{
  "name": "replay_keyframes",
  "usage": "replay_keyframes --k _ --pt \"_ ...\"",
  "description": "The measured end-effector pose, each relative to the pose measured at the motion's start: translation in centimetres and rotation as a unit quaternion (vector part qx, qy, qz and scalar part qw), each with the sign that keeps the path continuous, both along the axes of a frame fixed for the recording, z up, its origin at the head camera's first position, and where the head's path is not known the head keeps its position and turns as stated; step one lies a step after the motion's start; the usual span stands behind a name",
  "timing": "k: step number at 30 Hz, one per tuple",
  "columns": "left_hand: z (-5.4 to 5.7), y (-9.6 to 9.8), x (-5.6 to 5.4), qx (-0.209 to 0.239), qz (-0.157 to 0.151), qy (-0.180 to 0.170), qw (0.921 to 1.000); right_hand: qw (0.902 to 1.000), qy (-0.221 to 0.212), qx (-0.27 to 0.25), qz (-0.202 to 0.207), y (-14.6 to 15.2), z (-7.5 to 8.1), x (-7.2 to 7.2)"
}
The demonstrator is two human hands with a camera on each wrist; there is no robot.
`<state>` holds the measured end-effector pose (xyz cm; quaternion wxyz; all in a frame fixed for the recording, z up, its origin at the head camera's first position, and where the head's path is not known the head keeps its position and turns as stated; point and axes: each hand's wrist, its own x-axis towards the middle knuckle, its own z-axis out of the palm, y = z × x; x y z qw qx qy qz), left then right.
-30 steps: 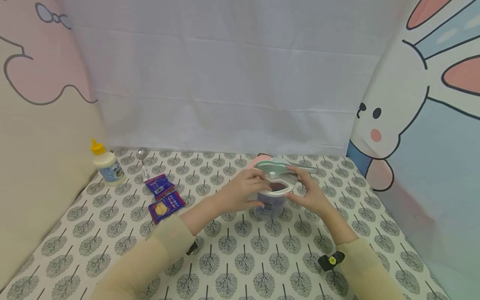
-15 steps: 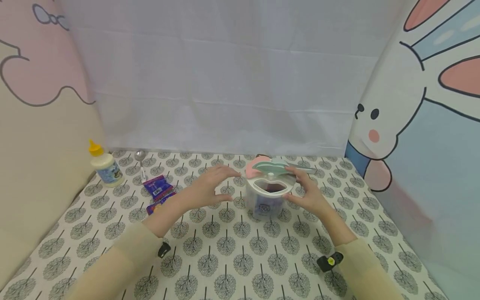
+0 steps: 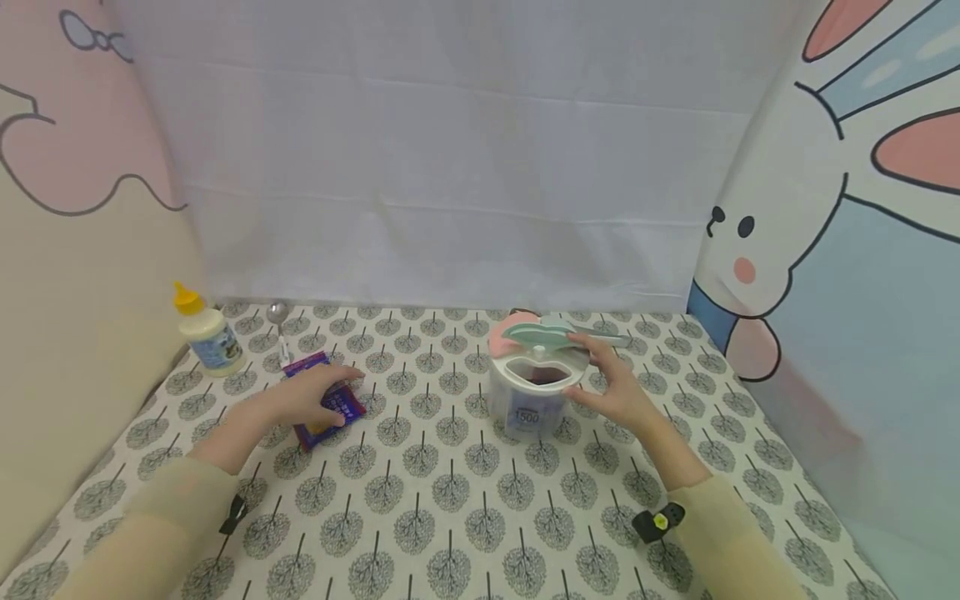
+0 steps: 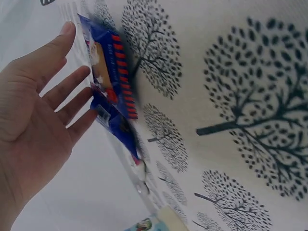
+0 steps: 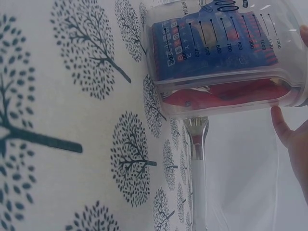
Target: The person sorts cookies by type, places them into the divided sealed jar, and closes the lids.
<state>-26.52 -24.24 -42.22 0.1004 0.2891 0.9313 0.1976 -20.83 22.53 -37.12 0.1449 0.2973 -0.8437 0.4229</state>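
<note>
My left hand [image 3: 307,396] is over two blue snack packets [image 3: 347,406], fingers spread and nothing gripped. In the left wrist view the fingertips are close beside the packets [image 4: 108,67]; contact is unclear. A clear plastic canister [image 3: 525,408] with measuring marks stands upright on the tablecloth. Its lid has a pink flap [image 3: 504,340] and a raised green flap [image 3: 542,335], with the opening below showing. My right hand [image 3: 618,392] holds the canister's right side, thumb at the rim and fingers by the green flap. Through its wall I see blue and red packets [image 5: 211,48].
At the far left stands a bottle [image 3: 213,342] with a yellow pointed cap. A metal spoon [image 3: 279,321] lies just behind the packets. Behind the canister lies a utensil with a pale handle [image 5: 198,187]. Printed fabric walls border the patterned tablecloth [image 3: 450,517].
My left hand has left the canister's lid and moved left to the packets. My right hand has stayed at the canister, and the green flap is still raised.
</note>
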Motion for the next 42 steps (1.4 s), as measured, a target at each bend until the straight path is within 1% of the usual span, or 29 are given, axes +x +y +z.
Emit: replay_keyframes --k 3,7,14,16,18,23,25,27,30,31,35,37,40,42 --pt "-0.4 -1.0 -0.2 -0.004 0.009 -0.012 0.9999 1.0 -0.002 0.0 0.0 -0.1 0.1 0.0" --pt "-1.0 -1.4 -0.4 -0.009 0.017 -0.009 0.9998 1.0 -0.009 -0.002 0.0 -0.1 0.1 0.0" --pt "-1.3 -1.2 -0.4 0.015 0.04 -0.021 0.9989 1.0 -0.006 0.0 -0.001 -0.1 0.1 0.0" --pt "-1.2 -0.9 -0.5 0.024 0.037 -0.021 0.9988 1.0 -0.004 0.001 -0.002 0.0 0.1 0.0" --pt "-0.9 -0.4 -0.5 0.029 0.031 -0.015 0.999 1.0 -0.004 0.001 -0.002 0.0 0.1 0.0" --pt "0.5 1.2 -0.5 0.036 -0.002 0.013 0.9993 1.0 -0.003 0.0 -0.003 -0.1 0.2 0.1" --pt "1.2 1.9 -0.5 0.038 -0.007 0.017 0.9991 1.0 -0.003 0.0 -0.002 -0.1 0.2 0.1" --pt "2.1 2.7 -0.4 0.045 -0.003 0.018 0.9988 1.0 -0.007 -0.001 -0.003 0.0 0.2 0.1" --pt "3.5 4.0 -0.1 0.061 0.015 0.033 0.9975 0.9999 -0.01 -0.002 -0.006 0.0 0.2 0.1" --pt "4.0 4.4 0.1 0.068 0.02 0.044 0.9965 0.9999 -0.01 -0.002 -0.007 0.0 0.2 0.1" --pt "5.9 5.9 0.7 0.108 0.036 0.087 0.9897 0.9999 -0.013 -0.007 -0.006 0.0 0.2 0.1" --pt "6.6 6.6 1.1 0.126 0.041 0.107 0.9854 0.9999 -0.015 -0.008 -0.004 0.0 0.2 0.1" --pt "7.6 7.9 1.9 0.162 0.043 0.134 0.9768 0.9998 -0.017 -0.006 -0.004 -0.1 0.1 0.1" --pt "8.2 8.8 2.4 0.185 0.042 0.157 0.9692 0.9998 -0.018 -0.005 -0.005 -0.1 0.1 0.1"
